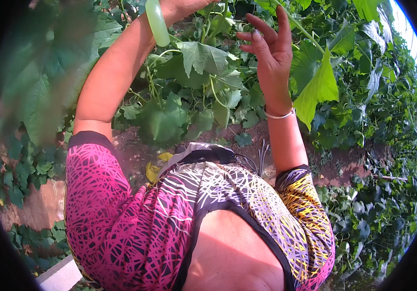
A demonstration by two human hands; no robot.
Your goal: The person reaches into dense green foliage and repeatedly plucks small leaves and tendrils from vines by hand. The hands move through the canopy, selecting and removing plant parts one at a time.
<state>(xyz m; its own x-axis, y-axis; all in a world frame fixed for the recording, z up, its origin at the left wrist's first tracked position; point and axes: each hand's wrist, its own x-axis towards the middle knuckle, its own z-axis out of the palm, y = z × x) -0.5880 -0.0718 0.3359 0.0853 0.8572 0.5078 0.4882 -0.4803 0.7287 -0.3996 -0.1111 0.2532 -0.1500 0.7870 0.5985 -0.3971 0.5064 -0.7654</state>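
Observation:
My left hand (188, 6) reaches up to the top edge, where its fingers are mostly cut off; what they hold cannot be seen. A pale green bangle (157, 22) circles that wrist. My right hand (272, 49) is raised among the vines, fingers bent and spread, nothing visible between them. One fingertip lies beside a green vine stem (301, 26); whether they touch is unclear. From this stem hangs a bright green leaf (319, 89), right of my right wrist, which wears a silver bangle (279, 115). Between my arms stands a lobed leaf (204, 58) with thin curling tendrils.
Dense climbing vines (361, 120) fill the right side. A large blurred leaf (45, 72) is close to the camera at left. Brown soil (132, 140) shows below, with yellow leaves (152, 171) near my waist. A pale beam (61, 274) lies at lower left.

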